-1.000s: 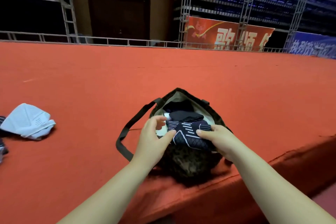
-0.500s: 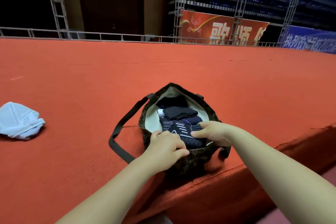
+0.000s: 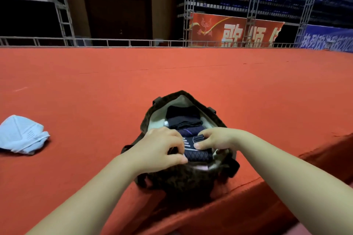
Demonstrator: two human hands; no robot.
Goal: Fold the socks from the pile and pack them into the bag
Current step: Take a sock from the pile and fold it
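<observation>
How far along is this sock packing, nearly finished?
Well along, it seems. Done: dark folded socks already lie inside the open bag. In hand: the left hand and right hand are pushing a patterned navy sock into the bag's near end. Left: at least the pale blue sock on the red surface; more may lie out of view.

Pale sock [image 3: 21,135] cut off left; bag [image 3: 183,177] strap hidden
</observation>
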